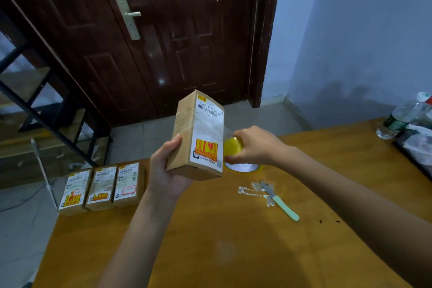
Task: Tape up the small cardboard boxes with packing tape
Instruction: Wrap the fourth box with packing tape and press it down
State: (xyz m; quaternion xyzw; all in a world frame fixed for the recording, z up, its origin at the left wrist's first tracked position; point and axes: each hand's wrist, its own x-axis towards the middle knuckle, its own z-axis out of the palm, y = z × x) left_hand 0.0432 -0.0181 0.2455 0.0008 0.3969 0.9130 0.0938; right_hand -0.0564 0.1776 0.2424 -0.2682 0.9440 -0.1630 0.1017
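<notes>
While the left hand [163, 170] grips the light, stiff brown cardboard box [196, 135] near its base, the right hand [254, 147] holds the yellow tape roll [232, 146].

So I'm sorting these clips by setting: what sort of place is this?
Likely a room in a home used for packing parcels: a wooden entry door, a tiled floor, and a wooden table with three labelled boxes in a row.
</notes>
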